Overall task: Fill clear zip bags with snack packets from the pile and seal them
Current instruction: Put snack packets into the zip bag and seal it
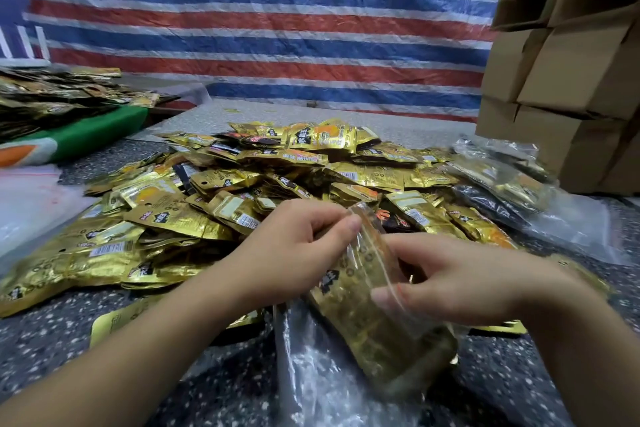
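A clear zip bag (377, 322) stuffed with gold snack packets stands tilted in front of me. My left hand (294, 250) pinches its top edge at the far left corner. My right hand (460, 281) pinches the same top edge nearer to me, thumb and fingers on the plastic. Behind the hands a big pile of gold snack packets (242, 184) spreads over the speckled table (69, 340). Another clear bag (311, 374) lies flat under the filled one.
Filled clear bags (512, 184) lie at the right of the pile. Cardboard boxes (571, 80) are stacked at the far right. Flat clear bags (31, 204) lie at the left edge. More packets (59, 94) cover a side table at the far left.
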